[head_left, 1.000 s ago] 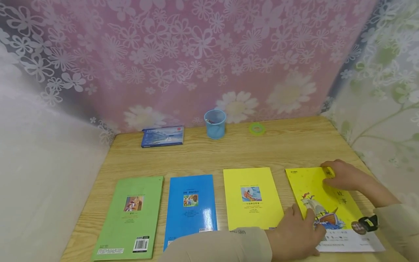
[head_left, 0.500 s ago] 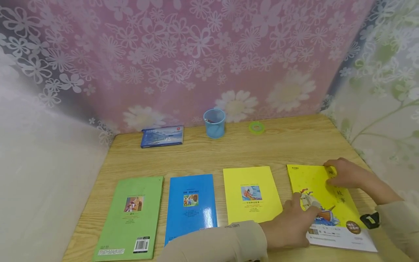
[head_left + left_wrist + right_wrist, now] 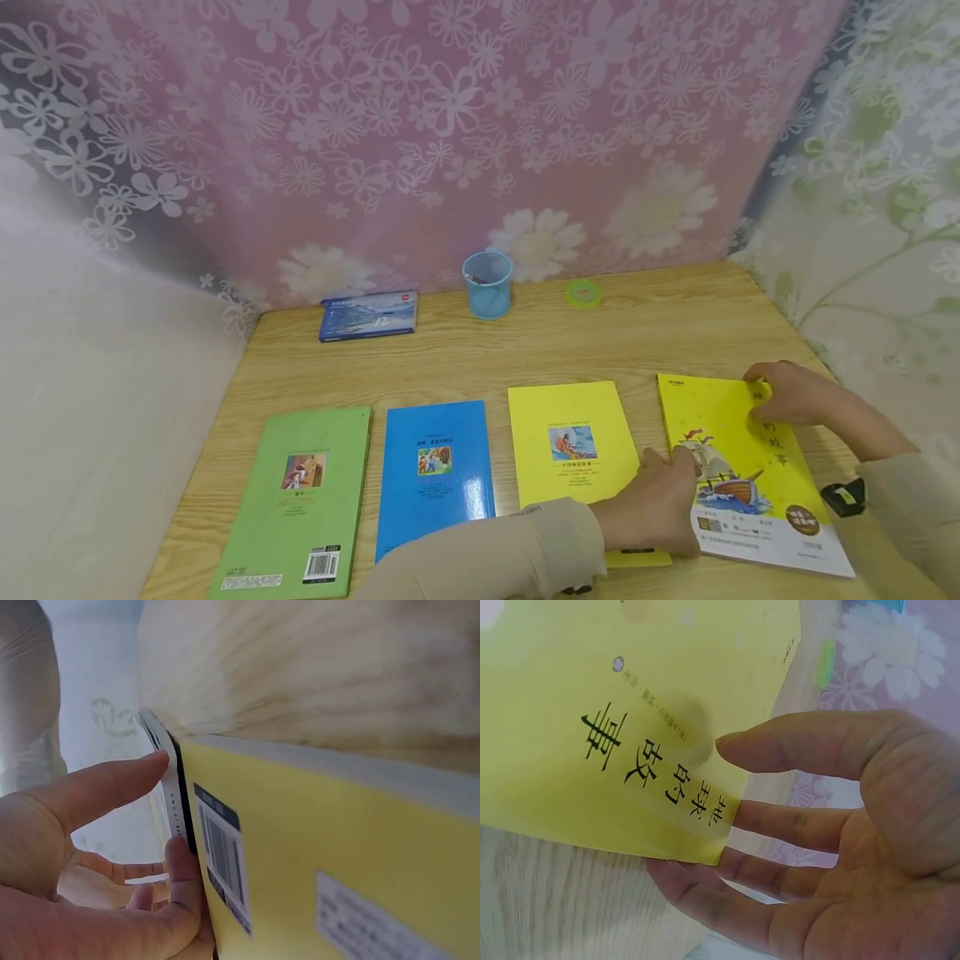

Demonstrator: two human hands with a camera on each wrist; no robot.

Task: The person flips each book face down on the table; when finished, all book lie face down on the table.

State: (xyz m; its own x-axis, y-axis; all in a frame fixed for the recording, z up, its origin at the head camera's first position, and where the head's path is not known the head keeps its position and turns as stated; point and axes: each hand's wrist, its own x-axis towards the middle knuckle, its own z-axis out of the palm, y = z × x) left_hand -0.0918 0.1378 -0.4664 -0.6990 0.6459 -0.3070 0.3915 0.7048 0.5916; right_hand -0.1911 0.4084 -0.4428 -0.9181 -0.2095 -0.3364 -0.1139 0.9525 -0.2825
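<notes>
In the head view, a yellow book with a sailing ship on its cover (image 3: 731, 479) lies at the right of the table. My left hand (image 3: 652, 506) is at its lower left edge, over part of the yellow back-cover book (image 3: 572, 487). In the left wrist view, the thumb and a finger of the left hand (image 3: 105, 862) touch the white spine edge. My right hand (image 3: 798, 396) is at the ship book's top right corner. In the right wrist view, the right hand's (image 3: 840, 825) fingers lie against the edges, with its thumb over the cover.
To the left lie a blue book (image 3: 435, 479) and a green book (image 3: 296, 500). Along the back of the table (image 3: 442, 358) are a blue box (image 3: 367, 317), a blue mesh pen cup (image 3: 489, 287) and a green tape roll (image 3: 583, 293). Curtains rise behind.
The ship book's lower end has swung left, so it lies straighter. My left hand has moved left, off the cover to the book's edge. The right hand has stayed at the top corner.
</notes>
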